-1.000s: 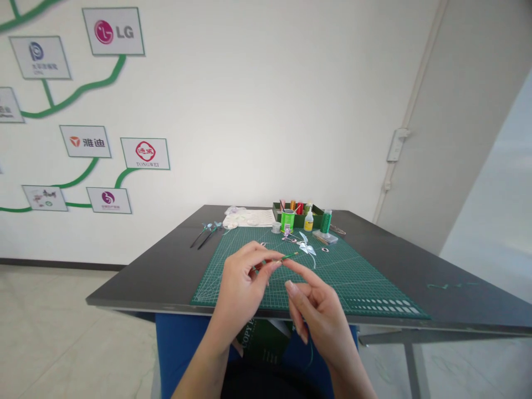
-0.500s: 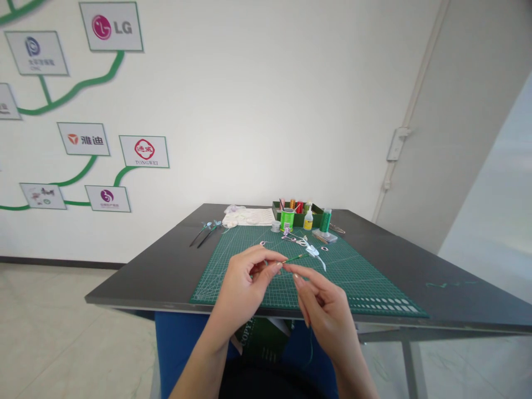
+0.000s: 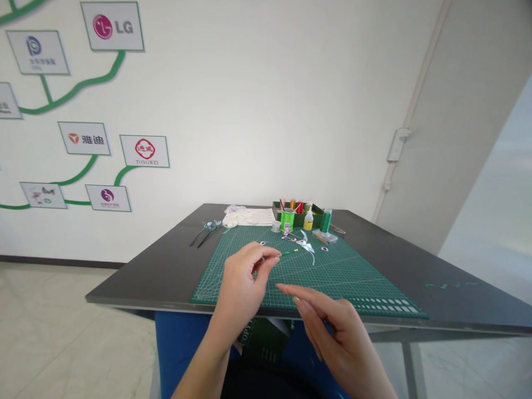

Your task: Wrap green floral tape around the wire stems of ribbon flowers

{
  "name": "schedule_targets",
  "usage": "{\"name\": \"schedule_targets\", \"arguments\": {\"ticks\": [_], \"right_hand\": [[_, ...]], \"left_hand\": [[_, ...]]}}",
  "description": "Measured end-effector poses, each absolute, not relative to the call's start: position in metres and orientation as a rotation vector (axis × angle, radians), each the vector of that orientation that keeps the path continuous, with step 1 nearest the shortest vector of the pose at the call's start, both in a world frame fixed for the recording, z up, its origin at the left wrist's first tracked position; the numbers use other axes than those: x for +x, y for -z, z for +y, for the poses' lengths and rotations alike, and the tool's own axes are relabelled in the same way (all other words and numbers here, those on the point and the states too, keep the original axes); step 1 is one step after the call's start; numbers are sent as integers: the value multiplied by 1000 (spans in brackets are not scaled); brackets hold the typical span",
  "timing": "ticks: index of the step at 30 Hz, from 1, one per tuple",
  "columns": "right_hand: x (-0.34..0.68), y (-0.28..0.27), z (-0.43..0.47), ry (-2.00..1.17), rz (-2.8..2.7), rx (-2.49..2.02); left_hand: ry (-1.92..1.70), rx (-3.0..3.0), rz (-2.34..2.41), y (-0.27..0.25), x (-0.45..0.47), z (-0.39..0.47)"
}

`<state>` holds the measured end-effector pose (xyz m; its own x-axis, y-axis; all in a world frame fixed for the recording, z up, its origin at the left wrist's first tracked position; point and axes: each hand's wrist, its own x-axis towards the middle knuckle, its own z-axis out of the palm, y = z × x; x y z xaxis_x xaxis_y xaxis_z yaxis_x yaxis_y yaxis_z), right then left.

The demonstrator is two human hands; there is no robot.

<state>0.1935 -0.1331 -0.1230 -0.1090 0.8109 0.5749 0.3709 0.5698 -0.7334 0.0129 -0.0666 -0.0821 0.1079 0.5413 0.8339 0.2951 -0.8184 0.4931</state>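
My left hand [image 3: 245, 274] pinches a thin green stem [image 3: 288, 253] between thumb and fingertips above the cutting mat. At its far end is a small pale-blue flower [image 3: 306, 246] with narrow trailing petals. My right hand [image 3: 328, 318] is lower and to the right, apart from the stem. Its index finger points left and its thumb lies close below; the other fingers are curled. A short bit of green thread [image 3: 339, 395] shows beneath this hand, but the thread's run through the fingers is too fine to see.
A green cutting mat [image 3: 249, 288] covers the table's middle. Behind stand a green can [image 3: 287, 220], glue bottle [image 3: 308, 220], green thread spool [image 3: 326, 220] and box of spools [image 3: 318, 213]. Finished flower stems [image 3: 210, 235] lie left, a white cloth [image 3: 253, 216] at the back.
My right hand has drawn away from the stem, down and to the right. The stem and flower have shifted slightly left and up in my left hand.
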Motion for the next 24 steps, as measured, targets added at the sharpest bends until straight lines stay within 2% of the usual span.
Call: {"name": "schedule_targets", "arguments": {"ticks": [12, 18, 24], "right_hand": [[200, 109, -123, -257, -1803, -1014], [201, 109, -122, -271, -1801, -1017], [202, 112, -122, -296, -1843, -1027]], "left_hand": [[-1635, 1965, 737, 79, 1, -64], [-1512, 1964, 688, 75, -2, -66], [-1605, 1923, 678, 80, 1, -62]]}}
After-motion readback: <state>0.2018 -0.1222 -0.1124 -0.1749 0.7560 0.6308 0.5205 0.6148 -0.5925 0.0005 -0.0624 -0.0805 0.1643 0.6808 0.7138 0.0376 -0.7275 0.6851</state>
